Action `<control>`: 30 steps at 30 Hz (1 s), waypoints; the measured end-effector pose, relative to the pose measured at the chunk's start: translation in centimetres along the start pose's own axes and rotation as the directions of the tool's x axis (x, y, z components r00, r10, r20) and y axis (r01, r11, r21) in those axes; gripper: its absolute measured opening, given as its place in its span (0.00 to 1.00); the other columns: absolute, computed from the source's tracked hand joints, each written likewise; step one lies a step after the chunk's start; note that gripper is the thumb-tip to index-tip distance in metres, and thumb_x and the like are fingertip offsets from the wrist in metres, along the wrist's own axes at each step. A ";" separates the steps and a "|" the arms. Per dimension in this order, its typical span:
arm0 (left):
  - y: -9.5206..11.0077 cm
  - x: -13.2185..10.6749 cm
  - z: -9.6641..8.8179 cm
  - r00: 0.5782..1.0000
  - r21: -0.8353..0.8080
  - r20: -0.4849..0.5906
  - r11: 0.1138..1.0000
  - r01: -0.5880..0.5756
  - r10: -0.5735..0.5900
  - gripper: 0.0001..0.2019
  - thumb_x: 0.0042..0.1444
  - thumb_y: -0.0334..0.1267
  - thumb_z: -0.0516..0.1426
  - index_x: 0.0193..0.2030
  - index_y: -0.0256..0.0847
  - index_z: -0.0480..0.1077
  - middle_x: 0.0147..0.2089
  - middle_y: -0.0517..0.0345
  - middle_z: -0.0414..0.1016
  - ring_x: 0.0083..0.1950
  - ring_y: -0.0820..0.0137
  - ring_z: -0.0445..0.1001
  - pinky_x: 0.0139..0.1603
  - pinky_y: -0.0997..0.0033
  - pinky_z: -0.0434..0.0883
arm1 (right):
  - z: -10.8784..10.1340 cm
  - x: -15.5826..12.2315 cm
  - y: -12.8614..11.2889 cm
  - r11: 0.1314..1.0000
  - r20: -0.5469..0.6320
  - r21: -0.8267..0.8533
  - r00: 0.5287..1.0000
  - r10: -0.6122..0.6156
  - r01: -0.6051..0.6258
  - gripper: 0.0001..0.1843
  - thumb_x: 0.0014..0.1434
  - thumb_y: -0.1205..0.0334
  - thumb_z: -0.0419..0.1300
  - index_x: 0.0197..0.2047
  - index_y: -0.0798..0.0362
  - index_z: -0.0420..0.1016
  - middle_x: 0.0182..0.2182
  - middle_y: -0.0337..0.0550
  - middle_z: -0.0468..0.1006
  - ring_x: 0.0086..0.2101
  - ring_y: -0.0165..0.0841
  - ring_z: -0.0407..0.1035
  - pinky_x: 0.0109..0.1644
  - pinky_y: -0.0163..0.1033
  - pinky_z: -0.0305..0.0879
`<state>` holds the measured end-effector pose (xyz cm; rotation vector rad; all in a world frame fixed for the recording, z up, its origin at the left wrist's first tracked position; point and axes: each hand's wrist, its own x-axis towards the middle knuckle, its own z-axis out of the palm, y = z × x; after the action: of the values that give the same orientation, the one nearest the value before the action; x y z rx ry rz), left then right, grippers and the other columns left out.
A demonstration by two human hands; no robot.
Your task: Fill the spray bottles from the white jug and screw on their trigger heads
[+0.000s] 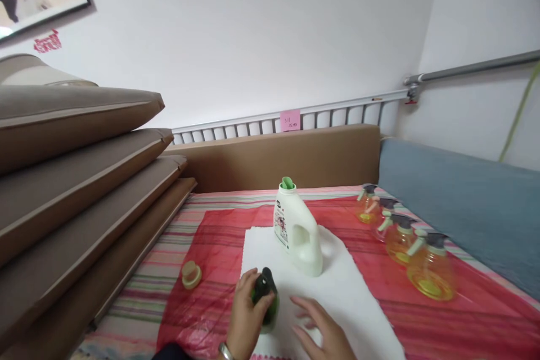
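Note:
My left hand (248, 312), with a silver bangle at the wrist, is closed round the dark top of a small greenish spray bottle (270, 320), whose lower part my fingers partly cover. To its right, my right hand (318, 329) is open with the fingers apart and nothing in it. Just beyond both hands a pale green detergent jug (298, 230) stands upright on a white cloth (346, 287). Its mouth is uncapped and shows a green pouring spout (287, 183). A pale cap (191, 274) lies to the left, on red plastic sheeting.
Several spray bottles with yellow liquid (430, 273) stand in a row at the right. The red sheet (219, 236) covers a striped cloth. Stacked brown cushions (84, 180) rise at the left; a brown padded board (274, 157) and a blue one (459, 197) border the surface.

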<state>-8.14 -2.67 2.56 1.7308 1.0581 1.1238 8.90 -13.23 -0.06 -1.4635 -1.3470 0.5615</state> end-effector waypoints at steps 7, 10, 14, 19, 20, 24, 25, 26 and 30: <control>0.2 -2.1 1.0 0.993 0.277 0.112 0.959 -0.062 0.032 0.22 0.44 0.27 0.53 0.48 0.42 0.73 0.56 0.47 0.69 0.58 0.59 0.65 0.61 0.54 0.60 | 5.2 2.8 -4.5 0.959 -0.112 0.282 0.993 0.022 0.011 0.19 0.43 0.65 0.61 0.42 0.49 0.76 0.43 0.45 0.78 0.47 0.43 0.68 0.56 0.50 0.61; -0.1 -2.0 1.1 0.989 0.281 0.138 0.956 -0.090 0.053 0.19 0.47 0.30 0.55 0.47 0.43 0.73 0.56 0.48 0.69 0.57 0.58 0.65 0.61 0.52 0.60 | 4.3 3.1 -4.4 0.935 -0.144 0.353 0.985 0.090 -0.034 0.16 0.41 0.63 0.64 0.38 0.50 0.76 0.39 0.45 0.79 0.44 0.44 0.69 0.54 0.50 0.63; -1.0 -1.5 0.9 0.985 0.231 0.149 0.966 -0.120 0.086 0.14 0.49 0.36 0.58 0.44 0.44 0.72 0.55 0.48 0.69 0.57 0.57 0.65 0.60 0.50 0.60 | 0.5 4.6 -4.5 0.850 -0.206 0.515 0.947 0.247 -0.109 0.18 0.45 0.53 0.66 0.39 0.52 0.73 0.37 0.44 0.79 0.40 0.41 0.71 0.45 0.44 0.69; -2.9 -1.7 -0.2 0.978 0.183 0.165 0.970 -0.160 0.130 0.18 0.47 0.37 0.61 0.47 0.44 0.69 0.56 0.47 0.66 0.59 0.56 0.63 0.60 0.48 0.60 | -4.2 5.2 -0.8 0.640 -0.210 0.731 0.814 0.542 -0.238 0.19 0.47 0.50 0.67 0.37 0.51 0.69 0.34 0.41 0.78 0.33 0.33 0.73 0.33 0.34 0.71; -3.2 -1.9 -0.4 0.975 0.177 0.175 0.970 -0.169 0.138 0.20 0.46 0.37 0.62 0.49 0.45 0.68 0.58 0.47 0.65 0.60 0.56 0.62 0.61 0.47 0.59 | -4.6 5.0 0.4 0.590 -0.186 0.756 0.771 0.609 -0.284 0.16 0.47 0.53 0.68 0.34 0.52 0.68 0.29 0.40 0.77 0.29 0.33 0.73 0.31 0.33 0.71; -3.7 -3.0 -1.1 0.960 0.178 0.245 0.967 -0.185 0.138 0.29 0.44 0.37 0.65 0.54 0.48 0.64 0.63 0.47 0.58 0.64 0.55 0.57 0.63 0.46 0.57 | -5.4 4.1 4.1 0.442 -0.119 0.803 0.619 0.776 -0.400 0.09 0.58 0.66 0.59 0.28 0.54 0.65 0.20 0.37 0.72 0.22 0.29 0.72 0.28 0.32 0.71; -3.7 -3.2 -1.2 0.956 0.181 0.260 0.966 -0.187 0.136 0.31 0.43 0.36 0.65 0.55 0.48 0.63 0.64 0.48 0.57 0.64 0.55 0.56 0.63 0.46 0.56 | -5.7 4.1 4.7 0.427 -0.116 0.808 0.600 0.791 -0.406 0.09 0.60 0.68 0.57 0.28 0.55 0.64 0.20 0.35 0.72 0.23 0.28 0.72 0.29 0.31 0.72; -3.7 -3.4 -1.2 0.953 0.184 0.270 0.964 -0.191 0.137 0.32 0.43 0.35 0.65 0.56 0.49 0.62 0.64 0.48 0.56 0.65 0.55 0.55 0.64 0.46 0.56 | -6.0 4.3 5.1 0.418 -0.116 0.811 0.589 0.800 -0.409 0.09 0.62 0.69 0.55 0.29 0.55 0.64 0.20 0.34 0.72 0.23 0.27 0.72 0.29 0.31 0.72; -3.8 -4.1 -1.3 0.941 0.206 0.297 0.951 -0.230 0.164 0.33 0.44 0.33 0.65 0.57 0.52 0.61 0.65 0.49 0.55 0.66 0.55 0.54 0.64 0.45 0.56 | -7.2 5.0 5.8 0.406 -0.088 0.790 0.570 0.817 -0.460 0.09 0.63 0.68 0.54 0.30 0.55 0.64 0.21 0.34 0.72 0.25 0.27 0.73 0.32 0.31 0.73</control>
<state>-11.25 -4.94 -1.69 2.1546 0.8859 0.8641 18.97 -10.35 -1.14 -1.2936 0.0026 1.0205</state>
